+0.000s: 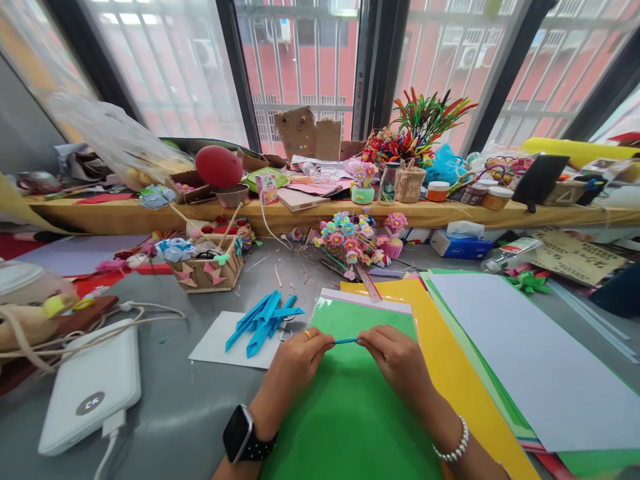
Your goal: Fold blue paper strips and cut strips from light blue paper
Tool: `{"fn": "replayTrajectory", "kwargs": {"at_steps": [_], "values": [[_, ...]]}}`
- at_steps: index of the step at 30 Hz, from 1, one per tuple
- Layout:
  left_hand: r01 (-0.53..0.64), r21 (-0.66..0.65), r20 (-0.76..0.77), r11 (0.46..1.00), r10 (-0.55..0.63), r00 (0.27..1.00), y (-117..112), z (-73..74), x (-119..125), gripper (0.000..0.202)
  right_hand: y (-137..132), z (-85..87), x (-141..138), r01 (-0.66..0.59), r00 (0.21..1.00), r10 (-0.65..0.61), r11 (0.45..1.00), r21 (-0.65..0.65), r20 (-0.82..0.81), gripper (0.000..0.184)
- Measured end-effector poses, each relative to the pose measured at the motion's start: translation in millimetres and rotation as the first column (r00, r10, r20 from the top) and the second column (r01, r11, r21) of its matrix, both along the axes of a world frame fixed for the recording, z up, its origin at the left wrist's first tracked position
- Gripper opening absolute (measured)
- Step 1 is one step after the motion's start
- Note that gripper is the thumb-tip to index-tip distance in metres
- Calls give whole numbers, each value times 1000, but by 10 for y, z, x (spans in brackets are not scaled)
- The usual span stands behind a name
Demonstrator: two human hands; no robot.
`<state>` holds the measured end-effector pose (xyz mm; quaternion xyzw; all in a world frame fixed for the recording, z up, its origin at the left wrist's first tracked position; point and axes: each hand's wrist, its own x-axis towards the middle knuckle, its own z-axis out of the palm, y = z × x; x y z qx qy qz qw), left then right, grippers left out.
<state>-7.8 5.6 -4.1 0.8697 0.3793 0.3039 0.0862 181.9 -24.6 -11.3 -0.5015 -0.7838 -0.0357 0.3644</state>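
Note:
Between my two hands a thin blue paper strip [345,341] is held level, one end in each. My left hand [303,353] pinches its left end; a ring and a dark smartwatch [239,433] are on that arm. My right hand [395,353] pinches the other end, with a beaded bracelet [456,443] at the wrist. Below both hands lies a green sheet [350,420] in a clear sleeve. Just left of my left hand, several folded blue paper strips [267,317] are piled on a white sheet [213,340], with scissor handles [285,333] partly hidden beside them.
A white power bank [95,380] with cables is at the left. To the right are a yellow sheet [463,393] and stacked white paper [540,360]. Behind stand a cardboard basket [207,273], a flower bunch [350,237] and a tissue box [460,243]. A cluttered ledge [310,215] runs beneath the windows.

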Motion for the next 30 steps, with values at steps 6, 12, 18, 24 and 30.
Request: {"fn": "replayTrajectory", "kwargs": {"at_steps": [6, 12, 18, 24, 30], "values": [[28, -77, 247, 997, -8, 969, -1, 65, 2, 20, 3, 61, 18, 10, 990, -6, 1000, 27, -143, 20], [59, -314, 538, 948, 126, 834, -12, 99, 9, 14, -26, 159, 42, -12, 952, 9, 1000, -8, -305, 14], [147, -443, 633, 884, 192, 749, -27, 104, 25, 11, -33, 181, 21, -64, 935, 43, 997, -48, -351, 13], [298, -584, 702, 755, 286, 653, -51, 143, 61, 13, -39, 193, -5, -80, 932, 64, 996, -31, -356, 13], [281, -596, 682, 752, 291, 671, -47, 138, 51, 18, -44, 192, -5, -92, 923, 74, 995, -30, -376, 13]]}}
